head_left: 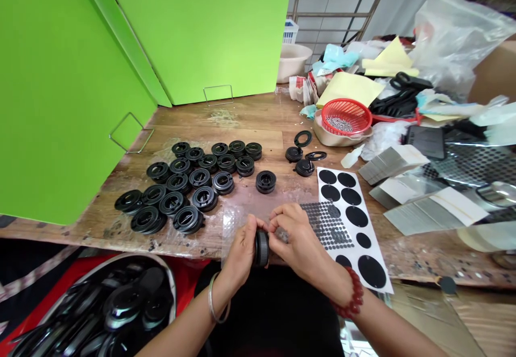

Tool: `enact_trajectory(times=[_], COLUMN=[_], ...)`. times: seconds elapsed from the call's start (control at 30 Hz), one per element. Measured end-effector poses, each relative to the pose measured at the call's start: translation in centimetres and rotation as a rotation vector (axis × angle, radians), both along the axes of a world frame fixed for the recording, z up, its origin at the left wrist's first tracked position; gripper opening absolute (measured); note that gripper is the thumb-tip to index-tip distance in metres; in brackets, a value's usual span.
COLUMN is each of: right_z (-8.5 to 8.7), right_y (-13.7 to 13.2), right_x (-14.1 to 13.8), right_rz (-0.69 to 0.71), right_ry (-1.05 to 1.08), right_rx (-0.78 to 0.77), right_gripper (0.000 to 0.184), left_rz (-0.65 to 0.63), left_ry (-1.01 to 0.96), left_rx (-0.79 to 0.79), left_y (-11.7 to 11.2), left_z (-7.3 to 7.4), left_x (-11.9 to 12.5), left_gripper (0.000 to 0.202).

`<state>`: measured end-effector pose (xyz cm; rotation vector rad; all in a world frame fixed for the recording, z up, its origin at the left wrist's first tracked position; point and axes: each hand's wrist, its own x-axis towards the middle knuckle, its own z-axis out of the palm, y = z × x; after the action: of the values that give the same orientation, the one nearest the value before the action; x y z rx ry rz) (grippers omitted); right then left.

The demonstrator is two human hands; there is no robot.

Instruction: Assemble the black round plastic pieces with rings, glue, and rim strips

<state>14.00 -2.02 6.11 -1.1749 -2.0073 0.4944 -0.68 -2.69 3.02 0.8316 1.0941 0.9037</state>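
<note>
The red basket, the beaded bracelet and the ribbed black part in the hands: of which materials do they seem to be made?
Red basket: probably glossy plastic, from its thin, regular slots. Beaded bracelet: polished red beads; their shine fits glass, stone or plastic. Ribbed black part: likely satin plastic, judging by its even ridges and soft sheen.

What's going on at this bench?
A person's left hand holds a round black part on edge at the front of the wooden table. The right hand has its fingertips at the part's side; can't tell whether they pinch anything. Similar black parts lie grouped to the left. A dotted sheet lies partly over a white sheet with black discs, on the right.
</note>
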Motion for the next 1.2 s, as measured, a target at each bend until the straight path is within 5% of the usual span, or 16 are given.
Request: enact_trajectory(times=[0.13,0.33,0.43,0.5,0.63,1.03,1.2], right_z=[0.5,0.6,-0.8,-2.1,-4.3,-4.5,-4.1], right_y=[-1.0,-2.5,-0.7,1.4,5.2,6.6,4.6], right_x=[0.2,1.0,2.9,4.6,6.6,5.0,4.4], right_rz=[0.111,0.24,0.154,-0.023,-0.285,-0.251,-0.349], right_ry=[-0.099,-0.248,-0.1,-0.068,-0.354,-0.735,-0.424], right_rx=[0.154,0.192,0.09,0.062,-0.038,-0.091,0.101], right_gripper=[0.017,0.035,0.028,0.02,0.017,0.015,0.016], left_rz=[0.034,0.015,0.014,0.056,0.14,0.156,0.18], left_ry=[-0.072,-0.094,-0.067,-0.04,-0.009,0.022,0.021], left_rx=[-0.056,-0.09,-0.102,-0.097,-0.058,-0.021,-0.004], left_y=[-0.2,-0.2,0.3,0.9,2.0,2.2,2.1], left_z=[0.4,0.7,0.2,-0.2,-1.0,-1.5,-1.8], left_x=[0.2,0.2,0.0,-0.2,-0.5,-0.4,-0.3], left_gripper=[0.07,0.066,0.068,0.069,0.068,0.065,0.066])
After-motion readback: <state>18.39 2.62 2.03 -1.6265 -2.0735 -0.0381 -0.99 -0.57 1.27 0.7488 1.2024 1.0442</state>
